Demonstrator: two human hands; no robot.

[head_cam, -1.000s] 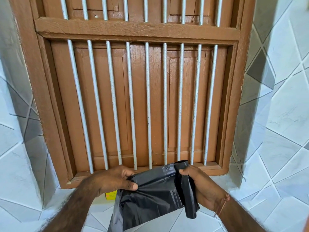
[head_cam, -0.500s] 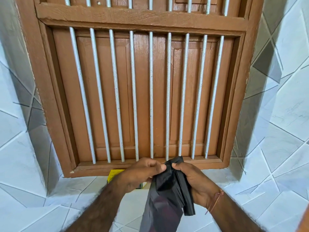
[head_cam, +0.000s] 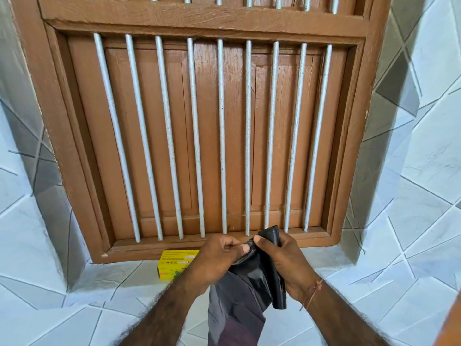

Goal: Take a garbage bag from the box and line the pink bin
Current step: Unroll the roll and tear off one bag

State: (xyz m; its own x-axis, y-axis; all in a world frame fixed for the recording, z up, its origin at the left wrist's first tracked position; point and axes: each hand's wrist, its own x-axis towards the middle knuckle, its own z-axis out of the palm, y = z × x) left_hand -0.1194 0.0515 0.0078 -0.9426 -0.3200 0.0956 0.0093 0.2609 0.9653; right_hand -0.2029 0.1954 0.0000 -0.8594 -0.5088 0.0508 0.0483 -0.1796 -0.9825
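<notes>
A: Where is the garbage bag [head_cam: 245, 290] right now?

B: Low in the frame, just right of centre. It is black, and it hangs from both hands down to the bottom edge of the frame.

A: How do the hands hold it?

B: The left hand [head_cam: 214, 260] has its grip closed on the bag's top edge, thumb and fingers pinching the plastic. The right hand [head_cam: 287, 260] pinches the same edge with its thumb, right against the left fingers, and its palm holds a folded band of the bag that runs down past the wrist. A thin reddish thread [head_cam: 313, 292] is tied round that wrist.

A: And the box?

B: A yellow box [head_cam: 175, 264] lies on the tiled ledge [head_cam: 331, 260] at lower centre, left of the hands, partly hidden behind the left hand. The print on it is too small to read.

A: What fills the remaining frame?

B: A brown wooden window frame [head_cam: 199, 18] takes up the middle and top, with pale vertical bars [head_cam: 195, 136] before closed wooden shutters [head_cam: 212, 136]. White and grey tiled walls [head_cam: 424, 171] rise at both sides.

A: The pink bin?

B: I cannot place it from this view.
</notes>
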